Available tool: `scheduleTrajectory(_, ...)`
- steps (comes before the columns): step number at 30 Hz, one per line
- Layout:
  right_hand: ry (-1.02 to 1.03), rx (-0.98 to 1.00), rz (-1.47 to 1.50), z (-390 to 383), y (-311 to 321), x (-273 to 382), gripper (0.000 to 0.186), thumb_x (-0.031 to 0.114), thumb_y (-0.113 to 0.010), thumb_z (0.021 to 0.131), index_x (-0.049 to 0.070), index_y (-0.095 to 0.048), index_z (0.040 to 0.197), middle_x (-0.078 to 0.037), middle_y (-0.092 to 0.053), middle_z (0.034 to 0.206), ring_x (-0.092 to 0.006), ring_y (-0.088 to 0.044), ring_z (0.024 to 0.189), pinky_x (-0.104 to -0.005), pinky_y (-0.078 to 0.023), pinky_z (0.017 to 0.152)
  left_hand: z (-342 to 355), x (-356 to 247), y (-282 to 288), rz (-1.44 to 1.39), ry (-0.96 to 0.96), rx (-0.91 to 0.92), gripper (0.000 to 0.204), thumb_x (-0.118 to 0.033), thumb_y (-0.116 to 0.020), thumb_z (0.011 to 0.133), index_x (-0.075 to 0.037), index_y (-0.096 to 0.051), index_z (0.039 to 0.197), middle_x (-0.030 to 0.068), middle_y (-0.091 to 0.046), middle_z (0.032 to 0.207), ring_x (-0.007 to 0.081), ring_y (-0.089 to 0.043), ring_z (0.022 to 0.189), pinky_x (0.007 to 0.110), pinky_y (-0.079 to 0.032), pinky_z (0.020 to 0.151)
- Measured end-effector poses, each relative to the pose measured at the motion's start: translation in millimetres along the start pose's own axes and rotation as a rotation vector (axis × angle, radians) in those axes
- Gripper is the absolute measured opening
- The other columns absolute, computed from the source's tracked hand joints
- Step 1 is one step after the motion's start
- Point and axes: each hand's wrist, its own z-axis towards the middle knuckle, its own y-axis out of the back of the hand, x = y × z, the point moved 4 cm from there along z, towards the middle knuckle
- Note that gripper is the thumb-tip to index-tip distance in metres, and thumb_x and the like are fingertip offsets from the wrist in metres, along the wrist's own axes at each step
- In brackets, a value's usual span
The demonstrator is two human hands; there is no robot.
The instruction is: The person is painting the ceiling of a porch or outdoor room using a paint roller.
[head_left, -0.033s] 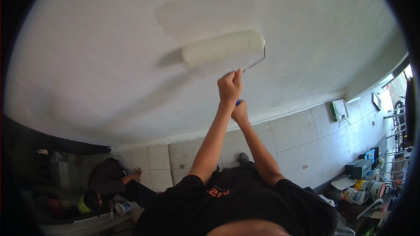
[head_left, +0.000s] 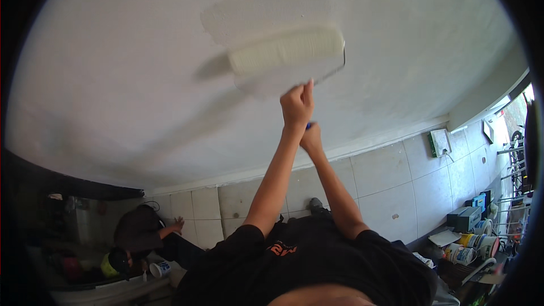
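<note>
A wide paint roller (head_left: 286, 51) with a cream, paint-soaked sleeve lies against the pale wall (head_left: 141, 79). Its wire frame bends round the right end of the sleeve and runs down to my hands. My left hand (head_left: 296, 105) is closed round the upper part of the handle, close under the wire. Lower down, my right hand (head_left: 311, 137) wraps the handle, where a bit of blue shows between the two hands. A darker, damp-looking patch (head_left: 266, 8) spreads on the wall above the sleeve, and another smaller one shows below it.
On the tiled floor at right sits a paint tray (head_left: 440, 143). Several paint buckets (head_left: 487, 246) and a toolbox (head_left: 463, 219) crowd the lower right, near a metal ladder (head_left: 513, 164). A co-worker (head_left: 139, 229) crouches at lower left beside a white bucket (head_left: 160, 269).
The roller has moved a little up the wall, with both my hands following. More of the damp patch shows beneath the sleeve. The co-worker has hardly moved.
</note>
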Motion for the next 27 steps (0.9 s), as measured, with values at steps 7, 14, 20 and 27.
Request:
scheduleTrajectory(7, 0.207, -0.032, 0.071, 43.6, 4.6, 100.5, 0.046, 0.029, -0.074, 0.065, -0.009, -0.049, 0.056, -0.020, -0.053, 0.051, -0.0070, -0.042, 0.072, -0.0393, -0.042, 0.049, 75.1, -24.9, 7.1, -0.104, -0.129, -0.140, 0.041, -0.018, -0.061, 0.084, -0.002, -0.040, 0.052, 0.0104, -0.037, 0.046, 0.0249, -0.031, 0.040, 0.033, -0.026, 0.039)
scheduleTrajectory(14, -0.327, 0.154, -0.133, -37.3, -25.1, -100.0, 0.052, 0.041, -0.073, 0.064, -0.008, -0.054, 0.060, -0.029, -0.060, 0.069, -0.0252, -0.065, 0.080, -0.0421, -0.047, 0.060, -88.1, 68.6, -3.1, 0.062, 0.167, 0.090, 0.042, -0.023, -0.057, 0.087, 0.000, -0.043, 0.054, 0.0148, -0.038, 0.047, 0.0279, -0.034, 0.041, 0.035, -0.030, 0.041)
scheduleTrajectory(20, -0.159, 0.105, -0.047, -3.6, -18.6, -42.4, 0.056, 0.043, -0.073, 0.062, -0.009, -0.055, 0.060, -0.032, -0.059, 0.068, -0.0321, -0.065, 0.079, -0.0424, -0.047, 0.062, -27.4, 28.7, 4.5, 0.071, 0.065, 0.042, 0.044, -0.024, -0.056, 0.087, 0.000, -0.043, 0.053, 0.0139, -0.037, 0.045, 0.0241, -0.034, 0.039, 0.034, -0.029, 0.041)
scheduleTrajectory(27, 0.172, 0.087, 0.066, 32.4, -1.5, 128.8, 0.045, 0.033, -0.071, 0.065, -0.008, -0.053, 0.057, -0.022, -0.055, 0.053, -0.0065, -0.050, 0.069, -0.0381, -0.043, 0.050, 97.7, -43.7, 29.5, -0.192, -0.071, -0.098, 0.044, -0.024, -0.058, 0.087, -0.001, -0.043, 0.053, 0.0112, -0.036, 0.044, 0.0232, -0.030, 0.040, 0.031, -0.028, 0.040)
